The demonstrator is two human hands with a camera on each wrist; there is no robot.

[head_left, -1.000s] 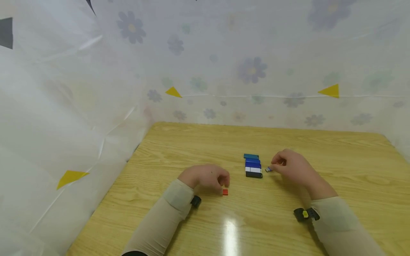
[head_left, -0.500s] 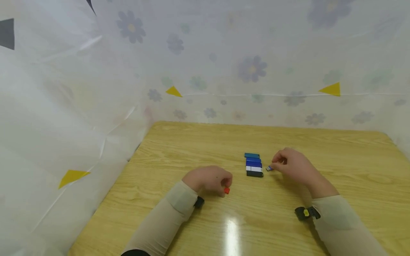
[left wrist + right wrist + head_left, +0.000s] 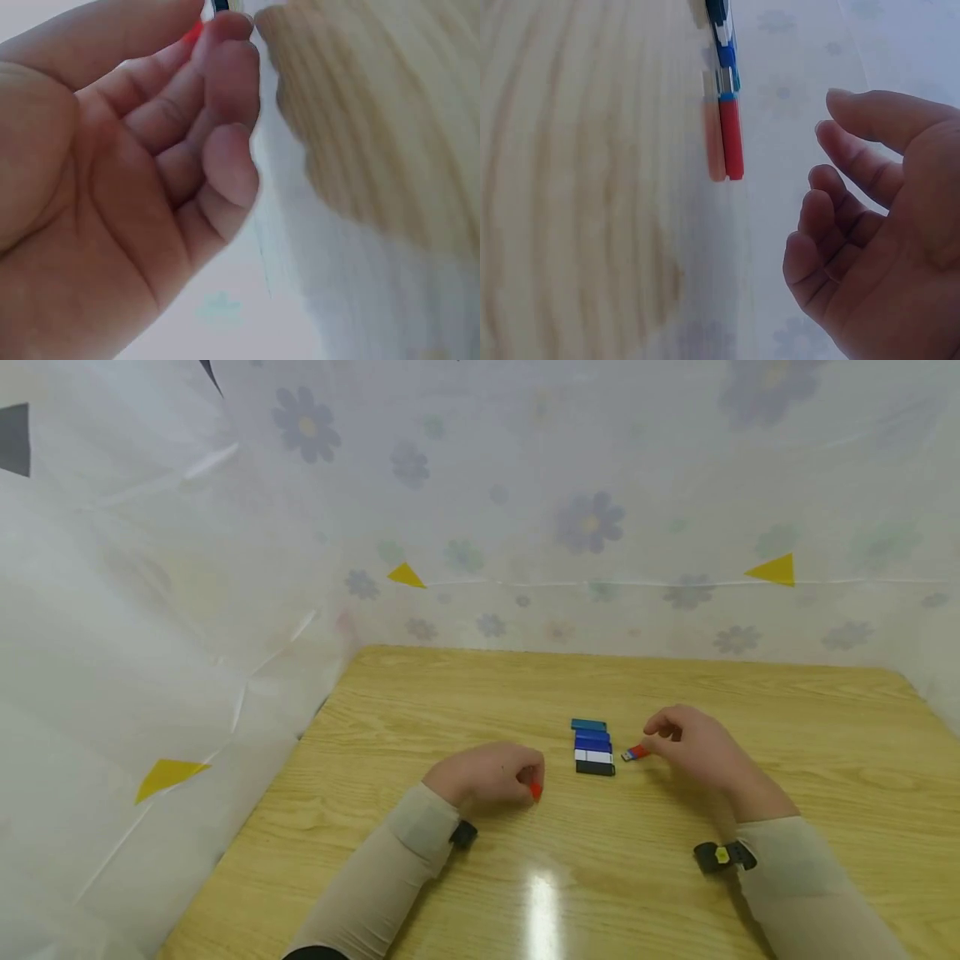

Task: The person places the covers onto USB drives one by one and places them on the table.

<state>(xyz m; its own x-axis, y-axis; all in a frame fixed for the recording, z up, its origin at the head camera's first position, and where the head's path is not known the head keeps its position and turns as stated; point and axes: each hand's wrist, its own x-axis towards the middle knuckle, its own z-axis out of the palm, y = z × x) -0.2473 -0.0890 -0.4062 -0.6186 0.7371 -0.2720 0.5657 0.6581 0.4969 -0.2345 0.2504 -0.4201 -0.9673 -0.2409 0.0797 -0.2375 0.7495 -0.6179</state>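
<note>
Between the thumb and fingertips of my left hand [image 3: 491, 775] is a small red cap [image 3: 536, 790], held just over the table; in the left wrist view only a sliver of the cap [image 3: 195, 32] shows. A red USB stick [image 3: 637, 752] with a bare metal plug lies on the wood. Right beside it in the head view is my right hand [image 3: 693, 747]. The right wrist view shows this hand's fingers [image 3: 847, 146] loosely bent with nothing between them, apart from the red stick [image 3: 732, 139].
Left of the red stick lie several USB sticks in a column: teal [image 3: 588, 725], blue [image 3: 592, 741], white [image 3: 593, 757] and black [image 3: 595, 769]. The wooden table [image 3: 450, 693] meets a flower-patterned sheet [image 3: 525, 527] at its back.
My left hand has picked the red cap up off the table. My right hand has let go of the red USB stick and drawn slightly right, so more of the stick shows.
</note>
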